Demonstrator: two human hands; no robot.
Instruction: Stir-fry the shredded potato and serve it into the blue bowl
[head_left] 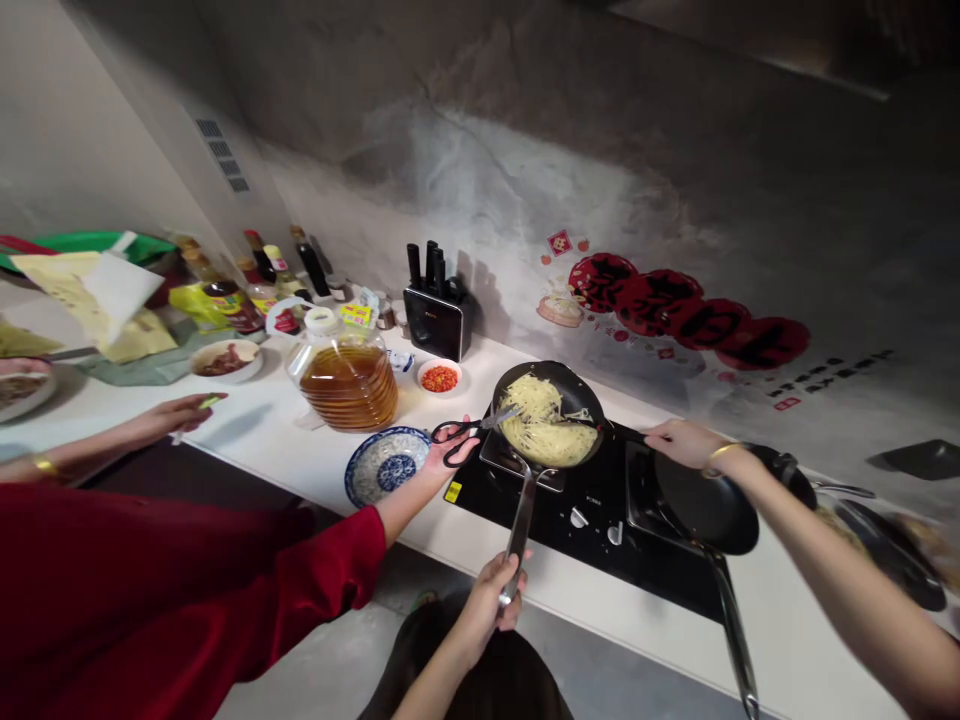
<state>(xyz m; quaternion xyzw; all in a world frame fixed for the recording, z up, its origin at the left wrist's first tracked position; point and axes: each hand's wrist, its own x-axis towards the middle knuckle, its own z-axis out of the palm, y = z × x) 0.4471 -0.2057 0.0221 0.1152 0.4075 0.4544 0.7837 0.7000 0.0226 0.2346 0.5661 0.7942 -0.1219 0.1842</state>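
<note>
Kitchen worktop, seen from the wearer's head; L hand [491, 595] had its fingers wrapped round the long metal handle [519, 525] of a black frying pan [579, 385]; R hand [682, 445], w/ a gold bangle, had its fingers curled on a slim dark utensil [628, 434] reaching toward the pan's right edge, its tip hard to make out. Pan sat over the L side of a black two-burner hob [551, 520]; couldn't tell if a flame was lit.

Progress, as judged: cooking was under way, prob. not finished; pale shredded food [534, 398], poss. potato, lay loosely heaped at the pan's far side, w/ a flatter, smoother yellowish part [559, 445] nearer the wearer; no browning visible; turning or loosening, more cooking & plating seemed left to do.

A co-worker in red sleeves had one hand [452, 455] in the loops of black-handled scissors [484, 424], blades at the food's L edge; a blue-&-white plate [354, 478] stood just L of the hob, below that arm; beyond it, a big oil jug [345, 385], a small bowl of chopped red chilli [440, 378] & a knife block [435, 322]; a second pan [705, 505] stood on the R burner.
</note>
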